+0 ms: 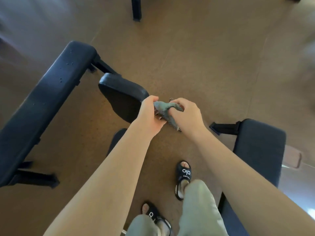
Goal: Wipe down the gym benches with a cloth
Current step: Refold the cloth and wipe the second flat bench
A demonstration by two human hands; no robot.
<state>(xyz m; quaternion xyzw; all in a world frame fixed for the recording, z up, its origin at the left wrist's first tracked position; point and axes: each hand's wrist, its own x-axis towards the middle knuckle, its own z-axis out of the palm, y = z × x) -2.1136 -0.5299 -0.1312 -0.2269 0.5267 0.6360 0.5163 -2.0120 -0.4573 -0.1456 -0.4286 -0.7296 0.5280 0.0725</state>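
Head view, looking straight down; both forearms reach from the bottom edge toward frame centre. Left hand [150,114] and right hand [186,113] meet just above centre, each with fingers curled around a bunched grey-green cloth [164,109]; the cloth spans the small gap between the two hands and is held in the air over the floor [204,57], not touching any pad. A strip of black-and-white checked fabric shows at the cloth's lower edge, below the right hand, and a bit more above it; whether it is part of the same cloth I cannot tell.

Left side of frame: long dark padded bench [44,103] running diagonally from upper centre-left to the lower left edge; small pale specks on its top surface; black metal feet visible at its lower end. Just left of the hands, centre frame: a shorter black seat pad [119,94], glossy, tilted, its right end just beside the left hand. Right side: another dark padded bench [260,150], partly hidden by the right forearm. Top centre: a dark metal leg [136,9] of some other equipment.

Bottom centre: light trousers and two black sandals [183,174] with white lettering, on the brown floor.
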